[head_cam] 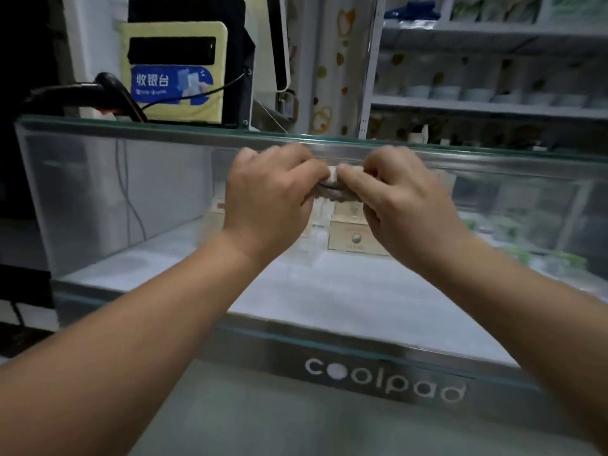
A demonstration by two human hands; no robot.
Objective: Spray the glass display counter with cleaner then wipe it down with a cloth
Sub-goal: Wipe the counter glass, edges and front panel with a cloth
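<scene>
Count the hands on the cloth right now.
2: the left hand and the right hand both pinch the bunched cloth over the glass counter. Most of the cloth is hidden between them.

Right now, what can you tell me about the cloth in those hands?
The cloth is small, pale and greyish, bunched into a wad, so little of it shows. It looks soft and crumpled, with a whiter fold at the top. The left hand and right hand pinch it between them from either side, above the glass counter, near its far top edge. Whether it touches the glass is unclear.
</scene>
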